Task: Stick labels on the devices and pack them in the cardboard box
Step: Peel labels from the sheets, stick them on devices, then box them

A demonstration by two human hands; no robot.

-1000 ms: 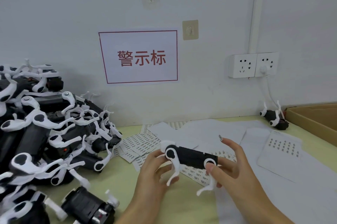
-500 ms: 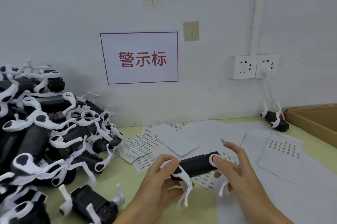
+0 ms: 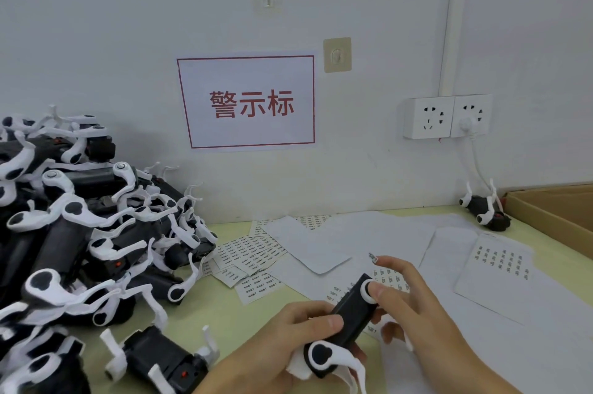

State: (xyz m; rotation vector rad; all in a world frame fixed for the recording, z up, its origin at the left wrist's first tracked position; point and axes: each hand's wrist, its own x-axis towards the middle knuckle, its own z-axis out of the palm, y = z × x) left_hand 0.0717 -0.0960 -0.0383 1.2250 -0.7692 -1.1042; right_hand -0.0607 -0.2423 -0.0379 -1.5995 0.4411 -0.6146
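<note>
Labelling was the step in hand. The left hand [image 3: 282, 342] had its fingers curled round the near end of the device [image 3: 345, 323], thumb lying along the top. The right hand [image 3: 414, 307] pinched the far end, thumb on the white hub, while a small label [image 3: 373, 257] stood stuck to its raised fingertip (print too small to read). The device hung between both hands, just above the bench [image 3: 199, 307], a black oblong body with white curved arms drooping from each end. Next, I judged, the label wanted pressing flat onto the black body, so the right hand needed to free that finger. The box [image 3: 552, 210] sat well beyond the right hand; the pile [image 3: 80, 233] of devices waited out past the left.
</note>
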